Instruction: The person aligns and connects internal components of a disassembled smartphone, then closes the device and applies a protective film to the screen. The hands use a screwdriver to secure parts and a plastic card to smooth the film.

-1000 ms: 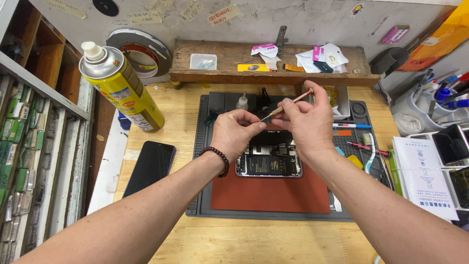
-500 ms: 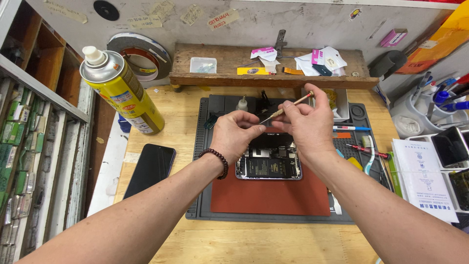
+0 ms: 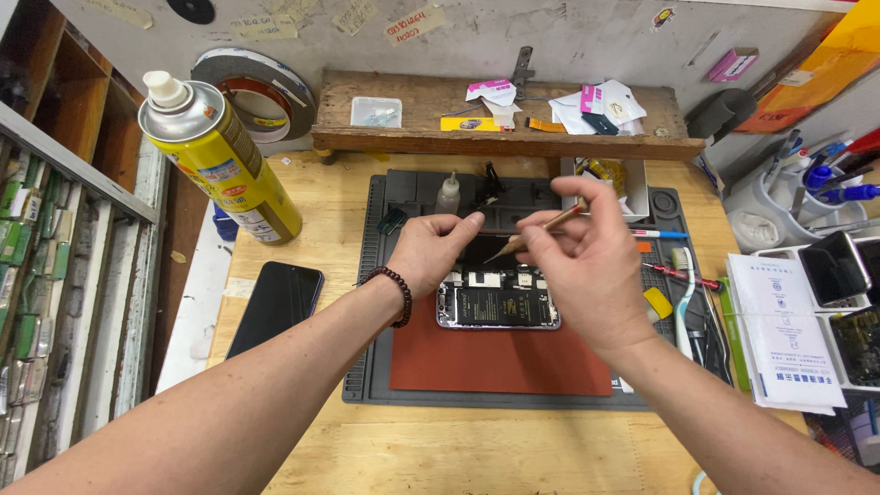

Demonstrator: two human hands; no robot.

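Opened smartphone w/ exposed battery & circuit boards [image 3: 498, 301] is laid flat on red silicone work mat [image 3: 500, 362], centre of wooden surface [image 3: 275, 431]. Thin wooden-handled pointed tool [image 3: 534, 232] is pinched in right hand [image 3: 587, 261], fingers closed round it, tip aimed left-down above phone's top edge. Left hand [image 3: 431, 249] is loosely curled, nothing visibly held, fingertips close to tool tip. Yellow spray can [image 3: 220, 156] & dark closed phone [image 3: 275, 305] are seen at left.

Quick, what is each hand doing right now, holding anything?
Left hand: fingers curled over the top of the opened phone; whether it grips anything cannot be told.
Right hand: closed on a thin brown tool.
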